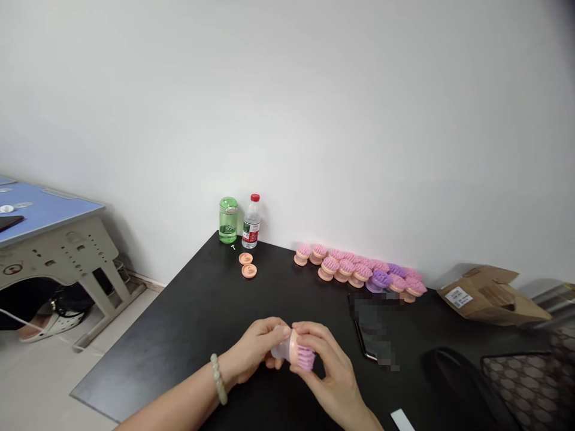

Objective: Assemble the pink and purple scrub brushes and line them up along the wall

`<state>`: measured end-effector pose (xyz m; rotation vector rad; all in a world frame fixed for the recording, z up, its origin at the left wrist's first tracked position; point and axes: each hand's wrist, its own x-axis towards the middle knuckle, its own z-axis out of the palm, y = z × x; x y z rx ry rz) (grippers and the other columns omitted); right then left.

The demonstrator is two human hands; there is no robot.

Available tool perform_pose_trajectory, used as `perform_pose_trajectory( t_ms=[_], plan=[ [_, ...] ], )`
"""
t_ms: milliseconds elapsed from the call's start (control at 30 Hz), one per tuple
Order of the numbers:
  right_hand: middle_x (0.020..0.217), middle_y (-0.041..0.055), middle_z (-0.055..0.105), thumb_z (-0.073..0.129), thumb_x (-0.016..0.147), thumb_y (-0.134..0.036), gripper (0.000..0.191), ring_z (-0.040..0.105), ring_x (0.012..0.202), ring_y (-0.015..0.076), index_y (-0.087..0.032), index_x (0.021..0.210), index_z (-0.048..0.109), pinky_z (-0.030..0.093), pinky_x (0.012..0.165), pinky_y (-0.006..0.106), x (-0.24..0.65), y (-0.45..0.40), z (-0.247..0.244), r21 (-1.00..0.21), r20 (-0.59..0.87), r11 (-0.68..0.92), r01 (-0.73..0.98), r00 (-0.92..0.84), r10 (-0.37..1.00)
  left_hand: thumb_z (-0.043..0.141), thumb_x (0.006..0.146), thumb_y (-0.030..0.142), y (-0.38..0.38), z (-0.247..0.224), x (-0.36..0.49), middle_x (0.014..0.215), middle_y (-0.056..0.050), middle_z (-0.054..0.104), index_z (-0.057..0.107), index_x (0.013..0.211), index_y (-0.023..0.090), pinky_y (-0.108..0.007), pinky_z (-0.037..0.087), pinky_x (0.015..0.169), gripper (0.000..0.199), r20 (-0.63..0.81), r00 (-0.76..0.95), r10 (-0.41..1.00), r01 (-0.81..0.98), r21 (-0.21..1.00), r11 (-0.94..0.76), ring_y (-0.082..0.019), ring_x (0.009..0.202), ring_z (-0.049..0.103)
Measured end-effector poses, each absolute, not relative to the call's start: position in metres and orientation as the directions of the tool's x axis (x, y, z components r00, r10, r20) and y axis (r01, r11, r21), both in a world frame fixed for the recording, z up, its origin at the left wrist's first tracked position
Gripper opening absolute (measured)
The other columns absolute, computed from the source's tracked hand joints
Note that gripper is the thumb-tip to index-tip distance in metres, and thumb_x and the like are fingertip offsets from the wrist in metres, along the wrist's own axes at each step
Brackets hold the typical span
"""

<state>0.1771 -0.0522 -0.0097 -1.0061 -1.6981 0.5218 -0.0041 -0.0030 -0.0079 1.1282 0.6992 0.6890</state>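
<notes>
The left hand (249,352) and right hand (326,374) meet above the black worktop (179,347), both closed around a small brush (291,350) held between them. It has a translucent body, a peach collar and pink bristles pointing down and to the right. It looks light, its body stiff and perhaps slick, so the body or collar likely offers the surest hold; the bristles look soft and would bend. Beyond the hands lie a heap of pink and purple brushes (354,269) and two peach discs (246,264). A blurred phone (371,335) lies just beyond the right hand.
</notes>
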Motion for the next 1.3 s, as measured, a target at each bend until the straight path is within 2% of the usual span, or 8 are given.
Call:
perform_pose_trajectory(
  t_ms=[100,267,400,500,667,900,1167,1300],
  plan=[
    [0.106,0.0089,0.073,0.081,0.075,-0.022,0.030,0.070,0.097,0.0296,-0.029,0.102,0.073,0.058,0.085,0.040,0.175,-0.052,-0.012,-0.711,0.588,0.558,0.428,-0.075,0.806,0.065,0.080,0.067,-0.005,-0.008,-0.002,0.063,0.003,0.053,0.057,0.085,0.015,-0.021,0.026,0.046,0.053,-0.170,0.608,0.775,-0.182,0.921,0.344,-0.006,0.047,0.042],
    [0.086,0.0046,0.070,0.076,0.077,-0.038,0.021,0.066,0.076,0.0241,-0.025,0.092,0.069,0.054,0.071,0.033,0.178,-0.047,-0.020,-0.804,0.430,0.329,0.495,0.101,0.897,0.081,0.074,0.050,-0.010,-0.003,0.000,0.090,-0.001,0.056,0.060,0.102,0.019,-0.025,0.043,0.070,0.047,0.084,0.593,0.801,-0.296,0.948,0.120,-0.012,0.075,0.052],
    [0.072,0.0009,0.064,0.065,0.085,-0.056,0.034,0.059,0.063,0.0186,-0.022,0.086,0.066,0.048,0.059,0.027,0.178,-0.043,-0.022,-0.958,0.136,0.112,0.266,0.075,0.988,0.083,0.073,0.045,-0.009,-0.008,0.000,0.113,-0.007,0.051,0.062,0.107,0.022,-0.032,0.047,0.080,0.046,0.276,0.534,0.799,-0.244,0.955,-0.167,-0.021,0.095,0.054],
    [0.075,0.0010,0.063,0.068,0.082,-0.061,0.042,0.060,0.066,0.0186,-0.021,0.090,0.065,0.050,0.062,0.028,0.176,-0.042,-0.019,-0.996,0.066,0.062,0.067,0.073,0.995,0.083,0.071,0.049,-0.007,-0.011,-0.002,0.116,-0.007,0.051,0.054,0.122,0.025,-0.036,0.048,0.086,0.063,0.215,0.519,0.827,-0.240,0.966,-0.101,-0.024,0.103,0.054],
    [0.088,0.0030,0.066,0.081,0.074,-0.050,0.040,0.064,0.078,0.0214,-0.022,0.098,0.064,0.054,0.070,0.031,0.174,-0.044,-0.017,-0.996,0.089,0.088,0.016,0.077,0.993,0.069,0.084,0.052,-0.004,-0.009,-0.004,0.091,-0.002,0.056,0.058,0.107,0.019,-0.030,0.045,0.073,0.042,0.139,0.505,0.852,-0.144,0.987,-0.076,-0.018,0.082,0.055],
    [0.095,0.0035,0.067,0.086,0.066,-0.030,0.044,0.067,0.086,0.0228,-0.023,0.103,0.063,0.057,0.075,0.032,0.177,-0.042,-0.023,-0.993,0.119,0.118,0.013,0.094,0.988,0.080,0.076,0.036,0.001,-0.004,-0.009,0.104,-0.006,0.062,0.063,0.100,0.020,-0.034,0.046,0.084,0.034,0.353,0.451,0.820,-0.035,0.925,-0.379,-0.023,0.094,0.058],
    [0.100,0.0059,0.069,0.080,0.062,-0.022,0.043,0.069,0.092,0.0258,-0.023,0.103,0.067,0.059,0.078,0.034,0.171,-0.039,-0.035,-0.946,0.214,0.159,0.284,0.174,0.961,0.071,0.085,0.036,-0.004,-0.010,-0.008,0.105,-0.009,0.068,0.061,0.108,0.021,-0.041,0.044,0.084,0.029,0.423,0.564,0.709,0.405,0.607,-0.684,-0.029,0.096,0.056],
    [0.108,0.0108,0.069,0.070,0.080,-0.042,0.040,0.070,0.101,0.0269,-0.021,0.113,0.062,0.060,0.084,0.037,0.173,-0.028,-0.042,-0.953,0.277,0.251,0.168,0.156,0.948,0.080,0.075,0.033,0.006,-0.004,-0.015,0.103,-0.007,0.067,0.062,0.106,0.021,-0.038,0.047,0.082,0.038,0.394,0.406,0.825,0.365,0.757,-0.542,-0.027,0.094,0.059]
  ],
)
